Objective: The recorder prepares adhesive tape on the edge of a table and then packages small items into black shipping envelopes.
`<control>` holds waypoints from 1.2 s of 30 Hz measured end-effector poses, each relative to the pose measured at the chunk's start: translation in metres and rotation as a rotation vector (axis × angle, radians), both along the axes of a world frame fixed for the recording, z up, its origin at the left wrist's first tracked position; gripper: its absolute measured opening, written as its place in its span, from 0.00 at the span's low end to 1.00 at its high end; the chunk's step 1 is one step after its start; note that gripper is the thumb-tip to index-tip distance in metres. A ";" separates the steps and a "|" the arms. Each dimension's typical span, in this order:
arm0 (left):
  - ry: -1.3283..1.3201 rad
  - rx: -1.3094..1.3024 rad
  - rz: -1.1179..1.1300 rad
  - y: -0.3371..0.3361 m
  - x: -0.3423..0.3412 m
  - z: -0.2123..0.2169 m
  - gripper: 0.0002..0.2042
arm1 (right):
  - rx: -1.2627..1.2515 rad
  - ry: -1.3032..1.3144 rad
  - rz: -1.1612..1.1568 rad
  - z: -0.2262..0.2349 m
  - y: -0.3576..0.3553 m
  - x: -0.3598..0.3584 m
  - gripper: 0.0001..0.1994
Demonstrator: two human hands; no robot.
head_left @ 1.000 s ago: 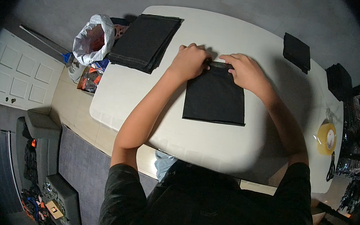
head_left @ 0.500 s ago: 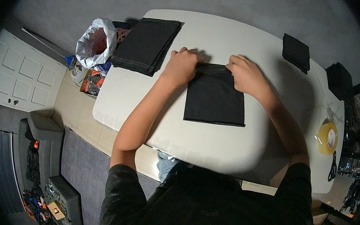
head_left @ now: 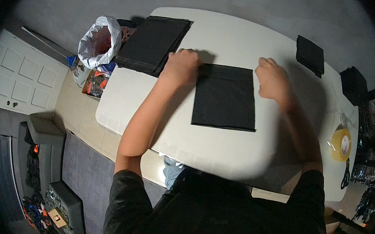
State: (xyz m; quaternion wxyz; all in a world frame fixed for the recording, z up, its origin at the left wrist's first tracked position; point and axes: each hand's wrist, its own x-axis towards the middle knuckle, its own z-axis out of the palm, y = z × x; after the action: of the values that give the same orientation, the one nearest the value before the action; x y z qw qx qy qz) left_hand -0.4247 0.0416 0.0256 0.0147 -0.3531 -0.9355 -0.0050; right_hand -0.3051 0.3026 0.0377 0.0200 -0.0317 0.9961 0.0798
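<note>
Two hands at the top corners of a folded black cloth [head_left: 225,96] lying flat mid-table [head_left: 238,152]: left hand [head_left: 180,67] presses its corner, right hand [head_left: 272,80] loosely curled beside it holding nothing, fold looks done, stack of unfolded cloths [head_left: 151,45] waiting.

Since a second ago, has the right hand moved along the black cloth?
Yes. The right hand has slid outward, from the middle of the black cloth's top edge to just past its right corner, toward the folded black square.

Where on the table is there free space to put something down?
Bare table lies between the black cloth and the near edge, and along the far edge between the stack and the small folded cloth. The right end, by the tape roll, is crowded.
</note>
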 end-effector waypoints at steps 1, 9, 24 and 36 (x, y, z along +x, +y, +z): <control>0.012 -0.011 0.035 -0.003 -0.003 0.001 0.16 | 0.001 0.000 0.002 0.006 0.002 0.000 0.14; 0.071 0.281 -0.306 0.001 -0.003 -0.015 0.19 | -0.185 0.156 0.246 -0.024 -0.031 -0.008 0.59; -0.383 -0.408 0.009 0.027 0.039 -0.002 0.71 | 0.007 -0.225 0.017 -0.048 -0.025 0.011 0.74; -0.347 -0.171 -0.149 -0.032 0.018 -0.019 0.71 | -0.101 -0.258 -0.059 -0.040 -0.009 0.009 0.68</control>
State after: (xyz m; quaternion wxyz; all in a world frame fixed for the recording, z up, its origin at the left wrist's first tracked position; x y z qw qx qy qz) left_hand -0.4072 0.0100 0.0064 -0.1770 -0.4149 -0.8924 0.0127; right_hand -0.2956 0.2939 -0.0026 0.1486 -0.0136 0.9885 0.0244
